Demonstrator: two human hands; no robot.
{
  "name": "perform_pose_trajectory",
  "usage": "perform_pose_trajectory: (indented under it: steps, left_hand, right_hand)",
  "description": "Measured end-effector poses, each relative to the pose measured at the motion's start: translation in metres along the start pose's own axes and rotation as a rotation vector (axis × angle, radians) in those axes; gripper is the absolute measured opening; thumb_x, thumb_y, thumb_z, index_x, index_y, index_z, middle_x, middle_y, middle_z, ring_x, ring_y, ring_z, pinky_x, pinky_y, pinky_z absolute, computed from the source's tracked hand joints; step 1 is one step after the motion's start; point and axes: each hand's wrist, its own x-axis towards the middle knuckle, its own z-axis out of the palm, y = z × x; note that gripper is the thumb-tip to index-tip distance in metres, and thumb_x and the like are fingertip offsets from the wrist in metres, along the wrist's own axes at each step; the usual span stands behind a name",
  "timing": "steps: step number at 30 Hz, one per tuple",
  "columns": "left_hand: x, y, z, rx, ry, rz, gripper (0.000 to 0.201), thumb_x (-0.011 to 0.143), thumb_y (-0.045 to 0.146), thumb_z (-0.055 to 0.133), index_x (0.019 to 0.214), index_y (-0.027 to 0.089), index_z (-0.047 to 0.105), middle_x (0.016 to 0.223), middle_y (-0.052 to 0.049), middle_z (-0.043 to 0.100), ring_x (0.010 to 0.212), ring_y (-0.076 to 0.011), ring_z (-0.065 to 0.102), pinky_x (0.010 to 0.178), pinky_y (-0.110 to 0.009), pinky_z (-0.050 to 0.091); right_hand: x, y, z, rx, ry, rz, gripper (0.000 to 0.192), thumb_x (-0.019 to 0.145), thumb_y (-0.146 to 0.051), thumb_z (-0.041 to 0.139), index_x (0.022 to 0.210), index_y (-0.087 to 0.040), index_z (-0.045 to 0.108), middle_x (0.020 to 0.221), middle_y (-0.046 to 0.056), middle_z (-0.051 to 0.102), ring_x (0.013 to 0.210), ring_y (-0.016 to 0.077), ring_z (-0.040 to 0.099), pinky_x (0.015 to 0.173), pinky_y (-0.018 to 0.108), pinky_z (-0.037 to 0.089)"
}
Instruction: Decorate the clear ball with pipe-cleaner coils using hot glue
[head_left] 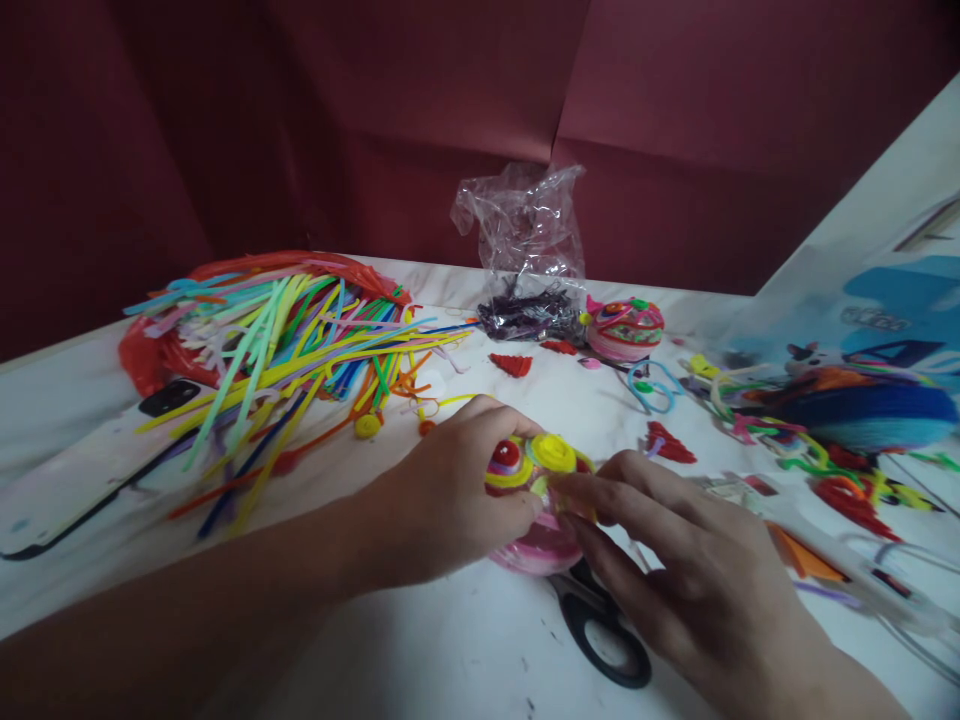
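left hand (459, 478): gripping the ball (529, 465) from its left
right hand (694, 550): holding fingertips narrow against its right side; can't tell what they're pinching
ball: sitting between both hands, near centre; likely light, coils soft and easily dislodged; pink base looking safest for gripping
scissors (576, 610): lying just near
stems (277, 350): sprawling far left
second ball (624, 335): resting far right
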Motion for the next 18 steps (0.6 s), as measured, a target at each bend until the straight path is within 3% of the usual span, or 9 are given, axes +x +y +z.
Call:
perform_pose_trajectory:
  steps: [6,18]
  left_hand:
    - [-0.0026,0.0000,0.0016,0.001,0.005,0.002,0.031,0.068,0.009,0.051,0.098,0.017,0.054,0.095,-0.003,0.054,0.083,-0.0139,0.054,0.073,-0.026,0.044]
    - [0.0028,-0.0002,0.0001,0.003,-0.004,0.028,0.035,0.064,0.007,0.052,0.097,0.016,0.056,0.094,-0.003,0.054,0.086,-0.0159,0.055,0.078,-0.028,0.045]
  right_hand:
    - [0.0004,-0.0009,-0.0009,0.021,-0.001,-0.007,0.018,0.090,-0.011,0.044,0.100,-0.014,0.058,0.078,0.004,0.048,0.065,0.0124,0.047,0.053,0.021,0.039]
    - [0.0029,-0.0015,-0.0026,0.019,-0.018,-0.041,0.018,0.090,-0.010,0.043,0.099,-0.013,0.057,0.078,0.005,0.048,0.065,0.0129,0.046,0.052,0.020,0.038]
